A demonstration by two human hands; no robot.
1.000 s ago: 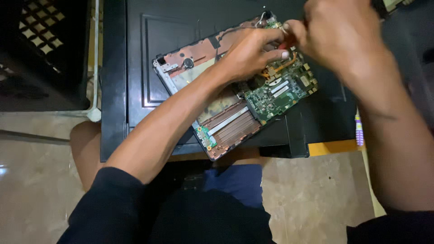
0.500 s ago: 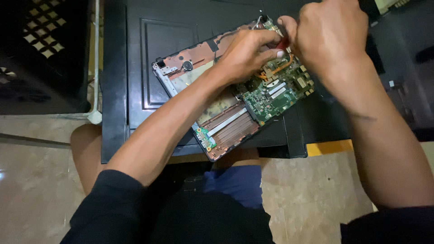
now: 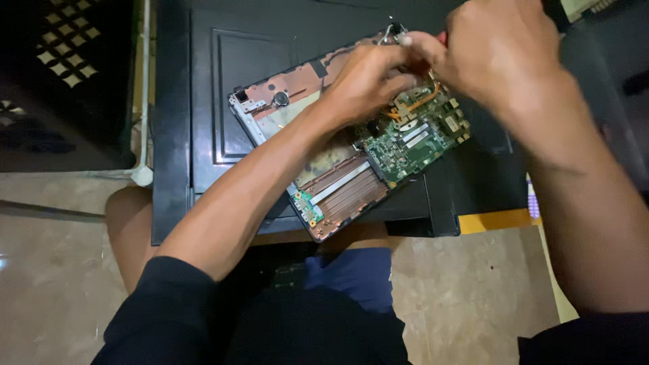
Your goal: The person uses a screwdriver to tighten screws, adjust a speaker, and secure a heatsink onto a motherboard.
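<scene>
You are leaning over an opened laptop chassis (image 3: pixel 318 169) that is lying at an angle on a black panelled desk (image 3: pixel 203 101), its inner side facing up and one lower corner hanging just past the desk's front edge, above your lap. Your left hand (image 3: pixel 368 81) is resting on the upper middle of the chassis, fingers (image 3: pixel 399 57) curled down and pressing at the spot where the copper heat pipe (image 3: pixel 416 103) is running across the green motherboard (image 3: pixel 412 138). Your right hand (image 3: pixel 500 51) is hovering right beside it, touching or nearly touching the left fingertips near the metal hinge (image 3: pixel 394 30) at the chassis's far corner. Its fingers are bunched closed around something slim with a trace of red showing (image 3: pixel 443 37); you cannot tell from this view exactly what it is, as the hand is blurred and covering it.

The motherboard is sitting in the right half of the chassis, and the copper-coloured shielding (image 3: pixel 351 192) is filling the lower left part, with a small green daughterboard (image 3: pixel 305 206) near the bottom corner. A round coin cell (image 3: pixel 280 99) is sitting in the upper left area of the frame.

A black lattice crate (image 3: pixel 61 61) is standing to the left of the desk, well apart from your hands. Your bare knee (image 3: pixel 128 223) is poking out under the desk's left front edge, above the pale tiled floor (image 3: pixel 54 284).
</scene>
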